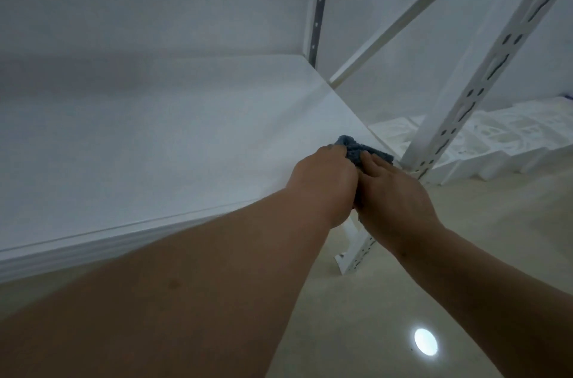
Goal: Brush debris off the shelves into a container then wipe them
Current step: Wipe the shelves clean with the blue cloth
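Head view: I see my left hand and right hand together at the shelf's 3 o'clock corner. Both grip a blue cloth, left fingers curled round it, right fingers laid flatter on top.

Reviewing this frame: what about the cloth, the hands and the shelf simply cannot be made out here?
- Blue cloth: mostly covered by both hands in the head view; its size and fold are hidden.
- Left hand and right hand: seen from behind, so their fingertips are hidden.
- Shelf: cut off at the left edge; blur and dim light hide any dust.
- No brush or container in view.
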{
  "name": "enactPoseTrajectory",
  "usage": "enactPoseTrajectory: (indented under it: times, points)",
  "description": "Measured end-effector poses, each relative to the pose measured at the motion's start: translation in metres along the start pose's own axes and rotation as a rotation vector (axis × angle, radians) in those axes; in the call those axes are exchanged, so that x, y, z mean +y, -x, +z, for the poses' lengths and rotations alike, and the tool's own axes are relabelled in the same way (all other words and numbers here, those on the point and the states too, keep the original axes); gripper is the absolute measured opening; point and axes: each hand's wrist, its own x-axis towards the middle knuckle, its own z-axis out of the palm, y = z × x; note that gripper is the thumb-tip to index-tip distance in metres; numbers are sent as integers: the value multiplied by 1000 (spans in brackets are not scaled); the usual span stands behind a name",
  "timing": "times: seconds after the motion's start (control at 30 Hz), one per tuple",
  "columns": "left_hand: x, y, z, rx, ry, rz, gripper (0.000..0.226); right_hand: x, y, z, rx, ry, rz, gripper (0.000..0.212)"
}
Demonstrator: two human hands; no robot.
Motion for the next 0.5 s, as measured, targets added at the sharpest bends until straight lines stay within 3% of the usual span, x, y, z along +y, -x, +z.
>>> enactPoseTrajectory:
  times: [0.5]
  points:
    - [-151,143,-39,5,-50,-146,29,-182,-27,-6,-58,27,-256,70]
